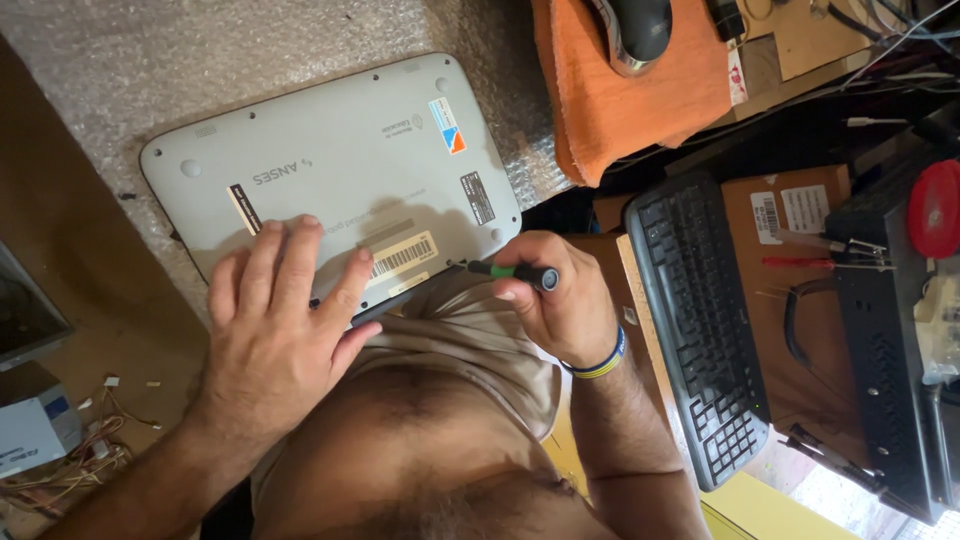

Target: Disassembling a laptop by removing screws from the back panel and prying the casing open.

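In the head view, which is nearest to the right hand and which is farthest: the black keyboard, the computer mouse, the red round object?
From the right hand, which holds a green-handled screwdriver:
1. Black keyboard: just beside the hand, toward the right of the picture.
2. Computer mouse: on the orange cloth, at the top edge.
3. Red round object: at the far right edge.

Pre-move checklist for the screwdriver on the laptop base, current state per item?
1. Left hand flat on the laptop underside, bracing it: ok.
2. Right hand grips the green-and-black screwdriver: ok.
3. Tip seated in a screw at the near edge: cannot tell, too small to see.
4. Laptop resting on the bubble wrap: ok.
5. Near edge supported by the table: cannot tell, it sits against the person's body.
6. Keyboard apart from the laptop: ok.
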